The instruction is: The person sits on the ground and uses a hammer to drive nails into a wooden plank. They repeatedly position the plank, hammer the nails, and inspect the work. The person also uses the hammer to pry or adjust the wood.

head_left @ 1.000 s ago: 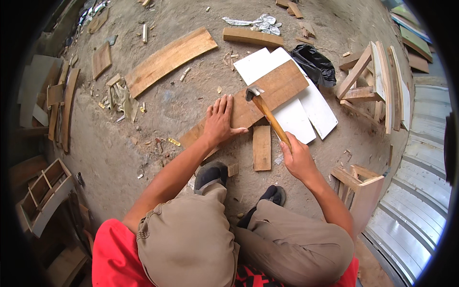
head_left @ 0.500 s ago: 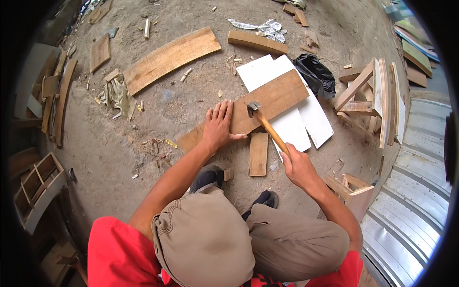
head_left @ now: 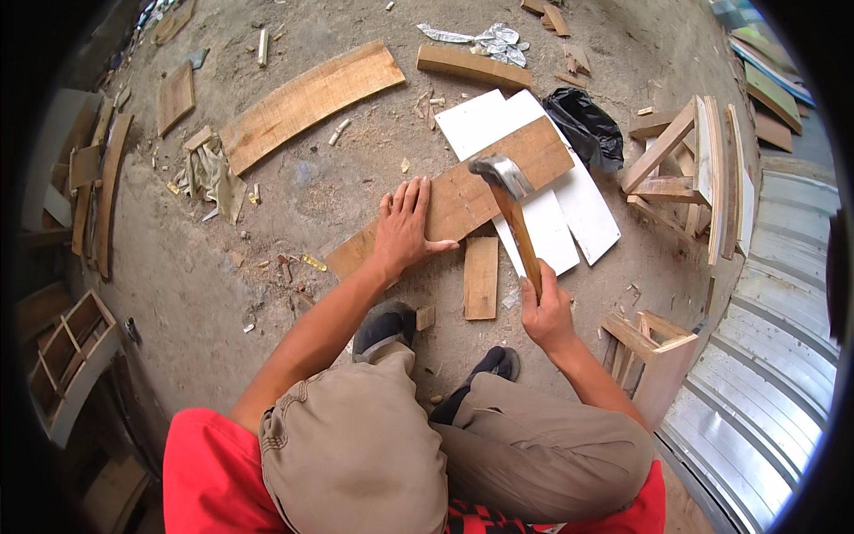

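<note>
While the left hand [head_left: 405,230] splays across a plank [head_left: 458,200], the right hand [head_left: 548,319] grips a raised hammer [head_left: 515,221].

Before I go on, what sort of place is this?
Probably a woodworking shop or yard: a hammer, boards lying about the dusty floor, and a wooden frame at right.

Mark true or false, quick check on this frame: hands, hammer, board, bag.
1. The right hand grips the hammer by its wooden handle. True.
2. The left hand is on the hammer too. False: it rests on the brown board.
3. The brown board lies partly over the white panels. True.
4. The black plastic bag is under the left hand. False: it lies beside the white panels.
</note>
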The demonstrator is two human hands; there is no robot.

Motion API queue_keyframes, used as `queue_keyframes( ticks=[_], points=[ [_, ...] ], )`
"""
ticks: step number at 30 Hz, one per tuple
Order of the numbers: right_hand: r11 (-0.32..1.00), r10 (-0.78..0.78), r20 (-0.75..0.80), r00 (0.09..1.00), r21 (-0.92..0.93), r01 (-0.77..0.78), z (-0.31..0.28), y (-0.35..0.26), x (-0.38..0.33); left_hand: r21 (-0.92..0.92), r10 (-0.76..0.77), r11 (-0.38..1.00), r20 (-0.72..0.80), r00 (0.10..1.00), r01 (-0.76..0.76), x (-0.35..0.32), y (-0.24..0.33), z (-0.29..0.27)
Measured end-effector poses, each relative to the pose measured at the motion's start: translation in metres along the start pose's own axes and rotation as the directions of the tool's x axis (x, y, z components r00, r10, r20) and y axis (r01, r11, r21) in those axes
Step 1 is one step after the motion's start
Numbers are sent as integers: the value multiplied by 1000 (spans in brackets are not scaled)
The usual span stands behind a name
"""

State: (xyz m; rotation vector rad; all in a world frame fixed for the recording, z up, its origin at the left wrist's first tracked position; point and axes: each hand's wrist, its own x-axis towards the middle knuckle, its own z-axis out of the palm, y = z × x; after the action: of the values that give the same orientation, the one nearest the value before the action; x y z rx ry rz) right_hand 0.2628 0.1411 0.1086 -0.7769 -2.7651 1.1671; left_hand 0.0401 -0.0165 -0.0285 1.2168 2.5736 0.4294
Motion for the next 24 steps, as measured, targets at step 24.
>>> queue_keyframes(
  ticks=[24],
  points=[
    [989, 114, 120, 986, -111, -100, 29, 30, -15, 44, -21, 999, 71, 997, 18, -1, 3, -2]
  ],
)
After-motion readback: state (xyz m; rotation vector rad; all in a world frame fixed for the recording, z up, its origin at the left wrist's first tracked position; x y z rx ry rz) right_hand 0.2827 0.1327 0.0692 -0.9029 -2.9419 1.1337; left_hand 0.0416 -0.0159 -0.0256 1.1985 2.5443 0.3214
